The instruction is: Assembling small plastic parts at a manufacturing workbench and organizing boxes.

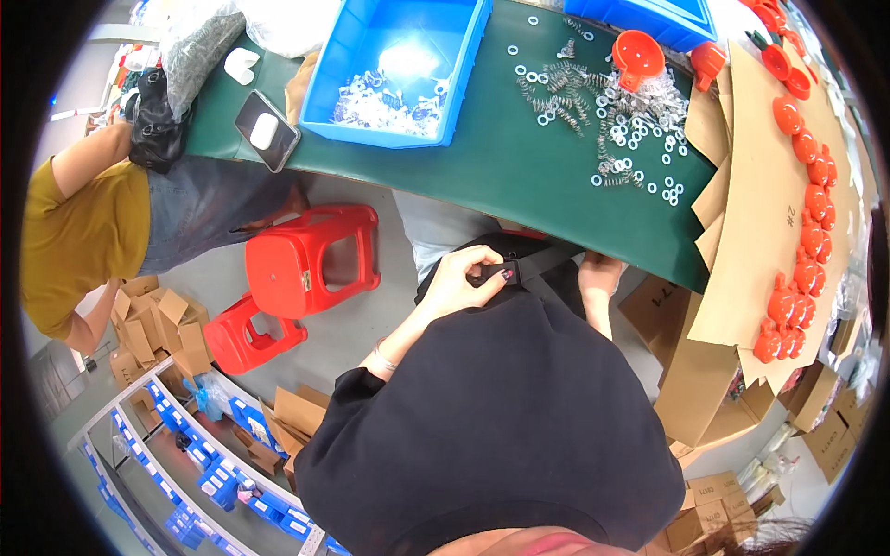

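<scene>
My left hand [468, 280] is closed on a black strap buckle [507, 271] at my waist, thumb and fingers pinching its side. From the buckle a black strap [549, 263] runs right toward my other side. My right hand [601, 274] is low by the table edge, close to the strap's far end; its fingers are mostly hidden, so I cannot tell whether they grip anything. In front of me, springs [561, 93] and small white rings [633, 139] lie scattered on the green table [417, 190].
A blue bin [452, 116] holds small clear parts. At right, red cup-shaped parts [816, 202] line a cardboard sheet [751, 204]. A phone [278, 148] with a white case on it lies at left. Red stools [292, 264] and another person [102, 232] are on my left.
</scene>
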Available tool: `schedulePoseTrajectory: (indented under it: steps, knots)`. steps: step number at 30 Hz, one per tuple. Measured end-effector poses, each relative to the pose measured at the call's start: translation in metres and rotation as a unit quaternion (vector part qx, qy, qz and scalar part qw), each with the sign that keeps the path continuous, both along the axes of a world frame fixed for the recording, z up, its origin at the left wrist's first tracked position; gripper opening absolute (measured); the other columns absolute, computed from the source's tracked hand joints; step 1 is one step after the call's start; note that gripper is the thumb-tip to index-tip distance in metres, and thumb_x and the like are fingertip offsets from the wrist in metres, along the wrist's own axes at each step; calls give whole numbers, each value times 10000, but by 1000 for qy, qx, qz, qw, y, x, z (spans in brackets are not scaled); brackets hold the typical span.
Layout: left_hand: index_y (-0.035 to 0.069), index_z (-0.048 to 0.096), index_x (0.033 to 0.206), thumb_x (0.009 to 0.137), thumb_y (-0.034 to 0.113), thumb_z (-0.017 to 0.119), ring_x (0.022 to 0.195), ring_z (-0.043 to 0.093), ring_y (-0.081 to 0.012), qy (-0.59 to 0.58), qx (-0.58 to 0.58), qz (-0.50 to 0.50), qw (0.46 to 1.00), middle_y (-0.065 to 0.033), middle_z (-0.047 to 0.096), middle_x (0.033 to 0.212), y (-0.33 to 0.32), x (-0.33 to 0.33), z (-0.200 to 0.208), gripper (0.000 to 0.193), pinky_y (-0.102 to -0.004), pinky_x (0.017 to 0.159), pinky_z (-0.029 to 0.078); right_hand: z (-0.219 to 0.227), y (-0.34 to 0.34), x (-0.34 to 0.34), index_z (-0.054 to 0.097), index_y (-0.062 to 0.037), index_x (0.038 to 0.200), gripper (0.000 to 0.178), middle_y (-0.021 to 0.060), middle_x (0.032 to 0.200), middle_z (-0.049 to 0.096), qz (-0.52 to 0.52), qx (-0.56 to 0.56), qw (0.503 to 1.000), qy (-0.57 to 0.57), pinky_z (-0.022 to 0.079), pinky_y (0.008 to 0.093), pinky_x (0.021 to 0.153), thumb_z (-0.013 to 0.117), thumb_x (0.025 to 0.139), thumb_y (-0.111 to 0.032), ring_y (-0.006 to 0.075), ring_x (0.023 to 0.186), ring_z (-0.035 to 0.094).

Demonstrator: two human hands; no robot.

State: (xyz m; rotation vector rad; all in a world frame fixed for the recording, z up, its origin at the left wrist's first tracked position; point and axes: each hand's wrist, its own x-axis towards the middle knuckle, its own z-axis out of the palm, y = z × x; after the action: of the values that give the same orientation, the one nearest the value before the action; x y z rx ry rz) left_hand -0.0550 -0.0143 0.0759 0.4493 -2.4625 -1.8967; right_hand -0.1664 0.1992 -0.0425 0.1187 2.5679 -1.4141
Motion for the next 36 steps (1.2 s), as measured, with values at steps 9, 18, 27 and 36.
schedulePoseTrajectory:
  steps: [9, 18, 27, 36]
  knots:
    - [17, 585, 893, 802, 69, 656, 513, 352, 30, -112, 102, 106, 983, 51, 553, 750, 6, 0, -15, 127, -153, 464, 270, 130, -41, -11, 498, -48, 1208, 420, 195, 1230, 488, 502, -86, 861, 0, 385, 404, 949, 605, 814, -146, 347, 1101, 495]
    - [17, 574, 1058, 792, 104, 691, 558, 468, 17, -49, 119, 206, 970, 7, 601, 848, 10, 7, -24, 303, -139, 497, 363, 105, -72, -1, 409, -10, 1196, 490, 215, 1005, 574, 587, 29, 808, -36, 488, 382, 748, 627, 834, -259, 303, 910, 608]
    - [20, 576, 1171, 747, 313, 745, 860, 613, -196, -137, -7, 64, 988, -107, 642, 1036, -1, 7, -14, 542, -311, 738, 475, 82, -78, 8, 336, 47, 1260, 429, 108, 1079, 516, 381, -298, 834, -266, 404, 272, 879, 468, 951, -220, 154, 1000, 494]
    - [1, 619, 861, 946, 212, 499, 692, 577, -61, -145, 51, 314, 937, -63, 628, 840, -65, 55, -28, 257, -225, 651, 452, 82, -90, 9, 464, 10, 1198, 313, 75, 1050, 520, 415, -271, 832, -250, 373, 264, 900, 490, 940, -166, 127, 984, 488]
